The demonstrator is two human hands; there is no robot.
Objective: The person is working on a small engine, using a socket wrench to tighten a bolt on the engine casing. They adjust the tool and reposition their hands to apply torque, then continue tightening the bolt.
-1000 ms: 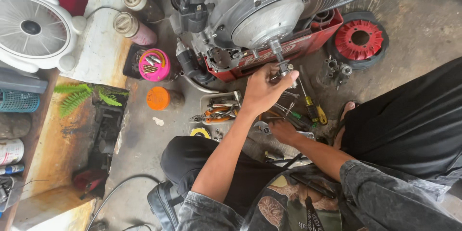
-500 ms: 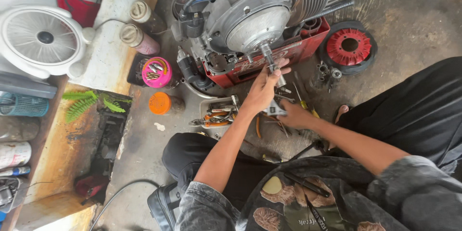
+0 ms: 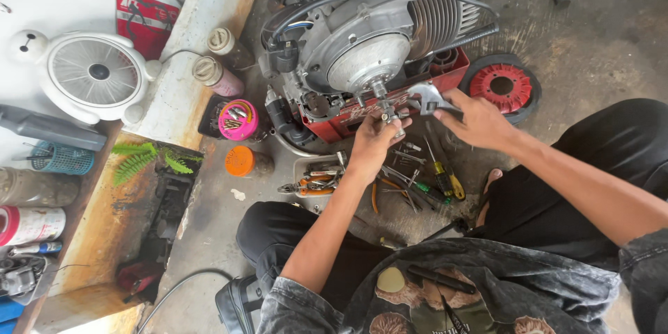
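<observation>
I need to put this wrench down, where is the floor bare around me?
Bare concrete lies right of the red wheel, above your right knee. A smaller patch sits below the orange lid. It is crowded under your left hand, where the loose tools lie.

A red rectangular sign (image 3: 147, 19) with white print leans against the white wall upper left; a white can with a red band (image 3: 29, 225) lies at the left edge

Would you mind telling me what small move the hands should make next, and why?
Probably bring the adjustable wrench in the right hand onto the puller tool, since the left hand already grips its lower end at the engine's flywheel hub.
</observation>
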